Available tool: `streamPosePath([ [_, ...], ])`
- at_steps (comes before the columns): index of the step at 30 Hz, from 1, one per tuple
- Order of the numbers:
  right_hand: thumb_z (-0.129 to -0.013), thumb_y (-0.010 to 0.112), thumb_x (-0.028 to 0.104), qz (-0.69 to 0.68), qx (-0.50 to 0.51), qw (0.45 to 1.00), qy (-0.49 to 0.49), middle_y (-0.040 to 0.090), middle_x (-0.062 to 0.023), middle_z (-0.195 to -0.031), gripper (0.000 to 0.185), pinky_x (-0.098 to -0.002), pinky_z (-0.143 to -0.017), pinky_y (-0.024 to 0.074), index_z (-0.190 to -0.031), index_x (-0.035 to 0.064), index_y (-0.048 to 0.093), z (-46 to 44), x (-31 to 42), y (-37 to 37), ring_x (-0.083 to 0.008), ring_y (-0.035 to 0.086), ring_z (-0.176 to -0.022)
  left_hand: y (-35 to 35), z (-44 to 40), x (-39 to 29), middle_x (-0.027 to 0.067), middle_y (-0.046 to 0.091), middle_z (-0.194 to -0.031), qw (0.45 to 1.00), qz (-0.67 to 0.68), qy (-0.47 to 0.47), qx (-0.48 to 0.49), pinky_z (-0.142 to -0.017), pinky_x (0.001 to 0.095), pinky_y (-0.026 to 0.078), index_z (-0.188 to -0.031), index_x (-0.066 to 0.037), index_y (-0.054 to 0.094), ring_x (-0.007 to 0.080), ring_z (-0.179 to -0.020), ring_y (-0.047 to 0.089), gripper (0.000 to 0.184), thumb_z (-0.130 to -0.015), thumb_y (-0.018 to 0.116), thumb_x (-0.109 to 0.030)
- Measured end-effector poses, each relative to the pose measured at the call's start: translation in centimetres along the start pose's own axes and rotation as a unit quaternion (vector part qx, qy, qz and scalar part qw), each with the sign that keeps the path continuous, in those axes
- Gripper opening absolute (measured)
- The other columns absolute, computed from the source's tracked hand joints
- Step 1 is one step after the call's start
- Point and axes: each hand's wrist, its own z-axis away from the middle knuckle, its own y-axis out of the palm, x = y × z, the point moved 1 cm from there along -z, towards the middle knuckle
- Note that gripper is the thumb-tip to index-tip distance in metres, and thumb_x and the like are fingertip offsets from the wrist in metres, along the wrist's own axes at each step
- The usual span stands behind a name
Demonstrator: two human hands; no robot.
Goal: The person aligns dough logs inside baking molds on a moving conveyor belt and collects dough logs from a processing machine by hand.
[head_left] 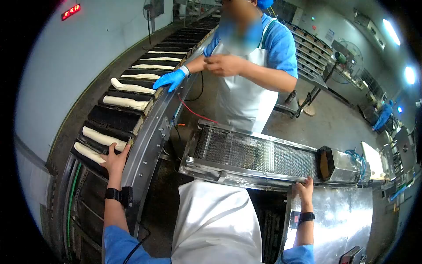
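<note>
My left hand [115,160] reaches over the near end of a line of dark trays, its fingers apart at the ends of two pale dough strips. One strip [89,153] lies in the nearest tray, and another [102,137] rests in the tray behind it. Farther along, more trays hold single strips, such as one curved strip [132,87]; one tray [115,118] between them holds no strip. My right hand [304,187] rests on the near metal edge of a mesh conveyor [259,152], fingers bent over the rim.
Across the mesh conveyor stands a co-worker in a white apron [246,99], one blue-gloved hand [170,80] on the tray line's metal rail [151,127]. A metal table [338,215] is at the lower right. Stacked racks [303,50] stand behind.
</note>
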Motion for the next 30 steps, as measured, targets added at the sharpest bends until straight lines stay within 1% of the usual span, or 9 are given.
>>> streamPosePath([
  [3,-0.074,0.068,0.016,0.312,0.015,0.949,-0.037,0.053,-0.0289,-0.120,0.067,-0.0461,-0.099,0.0427,-0.133,-0.0047,0.043,-3.5,-1.2,-1.9,-0.0440,0.052,-0.110,-1.4,1.9,-0.8,0.0474,0.018,-0.142,1.000,-0.002,-0.019,-0.004,-0.112,0.0631,0.013,-0.136,-0.021,0.046,0.0607,-0.138,0.003,0.075,-0.078,0.067,-0.064],
  [6,-0.077,0.063,0.017,0.493,-0.027,0.869,-0.037,0.054,-0.0258,-0.120,0.059,-0.0450,-0.097,0.0435,-0.129,-0.0047,0.046,-4.7,-0.7,-1.7,-0.0416,0.050,-0.113,-1.9,2.2,0.0,0.0470,0.018,-0.142,1.000,0.017,-0.010,-0.010,-0.112,0.0621,0.015,-0.128,-0.018,0.047,0.0594,-0.138,0.006,0.069,-0.078,0.068,-0.061],
  [14,-0.090,0.046,0.009,0.574,-0.056,0.808,-0.122,0.038,-0.0224,-0.146,0.049,-0.0506,-0.110,0.0305,-0.138,0.0002,0.042,-8.3,0.0,-1.0,-0.0401,0.032,-0.137,-4.9,3.8,3.8,0.0411,0.031,-0.139,0.999,-0.004,0.021,-0.040,-0.113,0.0593,0.018,-0.123,-0.018,0.048,0.0544,-0.137,0.021,0.064,-0.077,0.071,-0.056],
  [19,-0.082,0.054,0.004,0.550,-0.037,0.831,-0.078,0.036,-0.0219,-0.147,0.059,-0.0482,-0.115,0.0250,-0.139,0.0019,0.039,-10.2,0.7,-0.6,-0.0404,0.027,-0.140,-7.7,6.3,3.8,0.0405,0.034,-0.136,0.998,-0.030,0.011,-0.059,-0.112,0.0548,0.025,-0.123,-0.018,0.048,0.0536,-0.134,0.028,0.063,-0.077,0.073,-0.052],
  [21,-0.092,0.044,0.009,0.620,0.008,0.781,-0.076,0.039,-0.0221,-0.145,0.046,-0.0501,-0.112,0.0280,-0.138,0.0013,0.043,-10.7,1.3,-0.8,-0.0395,0.030,-0.138,-8.7,7.1,4.5,0.0403,0.034,-0.136,0.999,-0.011,0.008,-0.051,-0.111,0.0519,0.029,-0.122,-0.018,0.048,0.0536,-0.132,0.031,0.062,-0.077,0.073,-0.051],
  [25,-0.091,0.047,0.012,0.637,0.008,0.764,-0.103,0.047,-0.0186,-0.140,0.041,-0.0488,-0.111,0.0289,-0.131,0.0024,0.048,-11.0,2.6,-1.5,-0.0361,0.035,-0.136,-9.6,7.8,6.5,0.0415,0.027,-0.142,0.996,-0.059,-0.010,-0.066,-0.111,0.0506,0.031,-0.138,-0.018,0.042,0.0530,-0.134,0.029,0.076,-0.077,0.074,-0.051],
  [27,-0.089,0.050,0.011,0.642,0.026,0.758,-0.112,0.050,-0.0159,-0.135,0.036,-0.0487,-0.109,0.0316,-0.124,0.0031,0.052,-10.9,4.1,-1.9,-0.0347,0.039,-0.132,-10.6,8.9,5.5,0.0350,0.021,-0.149,0.994,-0.078,-0.043,-0.059,-0.112,0.0500,0.028,-0.144,-0.017,0.038,0.0512,-0.137,0.024,0.080,-0.079,0.073,-0.050],
  [29,-0.085,0.056,0.009,0.649,0.054,0.749,-0.122,0.057,-0.0105,-0.125,0.026,-0.0485,-0.104,0.0369,-0.110,0.0046,0.059,-11.0,5.4,-1.9,-0.0321,0.047,-0.125,-11.3,9.7,4.6,0.0258,0.019,-0.154,0.957,-0.262,0.027,-0.121,-0.115,0.0490,0.024,-0.143,-0.018,0.038,0.0488,-0.140,0.019,0.078,-0.080,0.071,-0.050],
  [30,-0.086,0.057,0.013,0.671,0.045,0.720,-0.170,0.061,-0.0075,-0.117,0.020,-0.0478,-0.099,0.0411,-0.104,0.0065,0.060,-11.1,5.2,-2.3,-0.0312,0.051,-0.118,-11.6,9.8,5.4,0.0190,0.017,-0.157,0.965,-0.236,0.052,-0.107,-0.116,0.0478,0.022,-0.142,-0.014,0.040,0.0437,-0.143,0.015,0.069,-0.087,0.066,-0.045],
])
